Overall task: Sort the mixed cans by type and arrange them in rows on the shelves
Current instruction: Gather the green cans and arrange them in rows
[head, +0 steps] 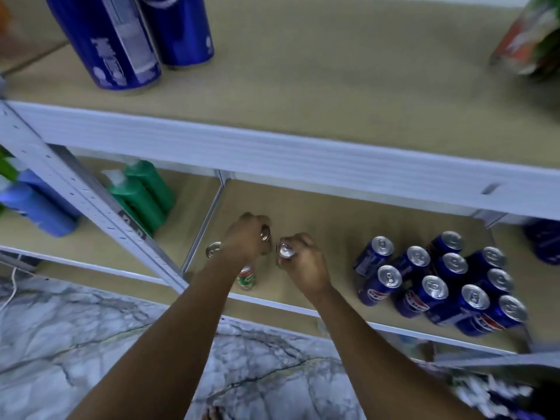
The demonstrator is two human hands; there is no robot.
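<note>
On the lower shelf (333, 219) my left hand (247, 234) grips the top of a can whose silver lid shows between its fingers. Right beside it, my right hand (303, 262) grips another can by its top (286, 250). A green and red can (247, 277) stands under my left wrist, and a further silver can top (213, 249) shows just left of that wrist. Several blue cans (439, 280) stand grouped in rows at the right of the same shelf. Two tall blue cans (127, 37) stand on the upper shelf (303, 86).
Green bottles (142, 195) and blue bottles (36, 207) stand on the shelf section to the left, past a white upright post (91, 195). A green and orange packet (533, 37) sits at the upper shelf's right. Marble floor (91, 344) lies below.
</note>
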